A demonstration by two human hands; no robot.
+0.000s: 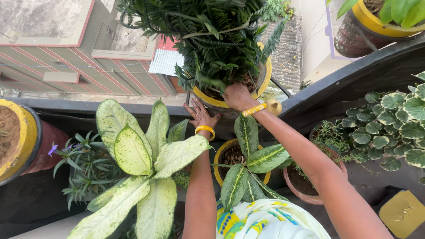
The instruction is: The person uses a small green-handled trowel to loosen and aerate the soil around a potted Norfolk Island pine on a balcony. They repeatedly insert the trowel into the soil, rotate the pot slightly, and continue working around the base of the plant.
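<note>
The 2 hands hold the yellow-rimmed pot point(261, 84) of the fern-like plant point(212, 35) on the ledge point(354, 75), left hand point(201, 116) flat and open under it, right hand point(237, 96) gripping the rim; it seems heavy with soil.

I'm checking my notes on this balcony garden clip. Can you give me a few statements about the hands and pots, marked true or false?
1. The right hand is in the yellow-rimmed fern pot. True.
2. The left hand holds a watering can. False: it holds nothing, fingers spread against the pot's side.
3. Both wrists wear yellow bangles. True.
4. The big pale-leaved plant is right of both arms. False: it is left of them.
</note>
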